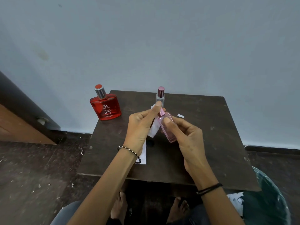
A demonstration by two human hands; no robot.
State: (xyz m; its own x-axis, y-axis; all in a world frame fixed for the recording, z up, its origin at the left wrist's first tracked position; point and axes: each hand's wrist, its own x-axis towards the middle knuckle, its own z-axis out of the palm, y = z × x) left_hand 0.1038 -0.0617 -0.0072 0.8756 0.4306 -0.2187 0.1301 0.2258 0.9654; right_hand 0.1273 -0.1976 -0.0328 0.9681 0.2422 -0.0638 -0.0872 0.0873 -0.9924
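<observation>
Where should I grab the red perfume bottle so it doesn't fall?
Probably by the flat glass body of the red perfume bottle, below its silver cap, with your thumb on the label face and fingers behind. It stands upright right at the table's back left corner, so reach in over the table from the front-right and lift straight up without nudging it.

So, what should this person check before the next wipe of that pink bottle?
1. Grip on the pink bottle: ok, the right hand has its fingers curled round it.
2. Is the tissue ready: ok, the left hand pinches it beside the bottle's top.
3. Is the red bottle safe: not ok, it stands right at the left edge of the table.
4. Is the clear bottle out of the way: ok, upright and capped behind the hands.
5. Glass clean yet: cannot tell.
</observation>
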